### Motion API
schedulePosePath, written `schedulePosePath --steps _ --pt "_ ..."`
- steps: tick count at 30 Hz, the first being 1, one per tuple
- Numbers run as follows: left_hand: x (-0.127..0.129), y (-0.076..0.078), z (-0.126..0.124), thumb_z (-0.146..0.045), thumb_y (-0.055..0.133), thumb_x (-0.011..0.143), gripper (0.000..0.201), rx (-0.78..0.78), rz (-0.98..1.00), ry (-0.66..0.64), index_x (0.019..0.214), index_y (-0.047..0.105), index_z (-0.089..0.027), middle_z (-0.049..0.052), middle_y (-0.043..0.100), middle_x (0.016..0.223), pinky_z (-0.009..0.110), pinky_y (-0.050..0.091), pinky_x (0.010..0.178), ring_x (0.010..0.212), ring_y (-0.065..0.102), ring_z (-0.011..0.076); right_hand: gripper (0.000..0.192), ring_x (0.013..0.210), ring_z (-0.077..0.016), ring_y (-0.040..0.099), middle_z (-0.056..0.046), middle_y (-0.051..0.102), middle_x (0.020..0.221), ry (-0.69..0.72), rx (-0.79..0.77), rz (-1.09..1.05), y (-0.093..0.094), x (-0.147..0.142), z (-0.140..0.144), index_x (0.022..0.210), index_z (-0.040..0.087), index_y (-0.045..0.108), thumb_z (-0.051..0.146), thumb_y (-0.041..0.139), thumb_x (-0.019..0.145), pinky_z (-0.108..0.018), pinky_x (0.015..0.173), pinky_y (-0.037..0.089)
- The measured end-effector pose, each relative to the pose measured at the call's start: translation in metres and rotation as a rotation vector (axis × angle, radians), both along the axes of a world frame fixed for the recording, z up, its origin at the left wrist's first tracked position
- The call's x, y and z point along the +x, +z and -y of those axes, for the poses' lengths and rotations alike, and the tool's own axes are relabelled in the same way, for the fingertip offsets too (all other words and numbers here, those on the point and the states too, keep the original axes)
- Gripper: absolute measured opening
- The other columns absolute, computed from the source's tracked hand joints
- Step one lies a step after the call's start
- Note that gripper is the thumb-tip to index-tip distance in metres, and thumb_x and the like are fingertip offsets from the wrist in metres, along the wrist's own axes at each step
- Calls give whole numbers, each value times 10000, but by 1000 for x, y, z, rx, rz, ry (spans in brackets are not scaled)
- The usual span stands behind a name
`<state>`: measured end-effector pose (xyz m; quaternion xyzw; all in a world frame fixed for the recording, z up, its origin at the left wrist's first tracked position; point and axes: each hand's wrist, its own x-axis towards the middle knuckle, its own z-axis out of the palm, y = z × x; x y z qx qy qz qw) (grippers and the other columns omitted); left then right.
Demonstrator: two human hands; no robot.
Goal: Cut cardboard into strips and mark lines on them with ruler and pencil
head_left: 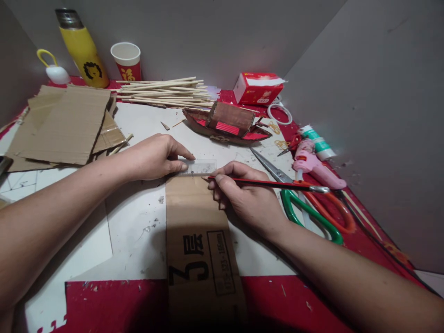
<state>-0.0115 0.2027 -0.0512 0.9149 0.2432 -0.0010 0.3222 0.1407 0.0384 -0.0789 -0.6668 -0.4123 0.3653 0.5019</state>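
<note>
A strip of brown cardboard (197, 212) with black printed characters runs from the white sheet toward me. Across its far end lies a clear ruler (204, 167). My left hand (156, 157) holds the ruler down, with thumb and index fingertip pressed on it. My right hand (243, 189) is closed round a red and black pencil (270, 183). The pencil's tip points left and is at the cardboard beside the ruler's near edge. Whether the tip touches the board I cannot tell.
Large scissors (294, 199) lie close to my right hand, beside a pink glue gun (319, 169). A brown model boat (231, 122) stands beyond the ruler. Further back are wooden sticks (166, 92), stacked cardboard (65, 125), a paper cup (126, 60), a yellow bottle (81, 51) and a tissue pack (258, 88).
</note>
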Motion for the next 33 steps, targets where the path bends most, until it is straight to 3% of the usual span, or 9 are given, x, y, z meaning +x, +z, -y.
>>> schedulePosePath --steps 33 --pt "0 0 -1 -290 641 887 360 10 -6 -1 1231 730 -226 36 774 1146 277 494 837 938 713 200 76 520 -97 570 -14 677 708 -6 -25 -14 1 0 2 760 195 627 259 634 800 -203 442 476"
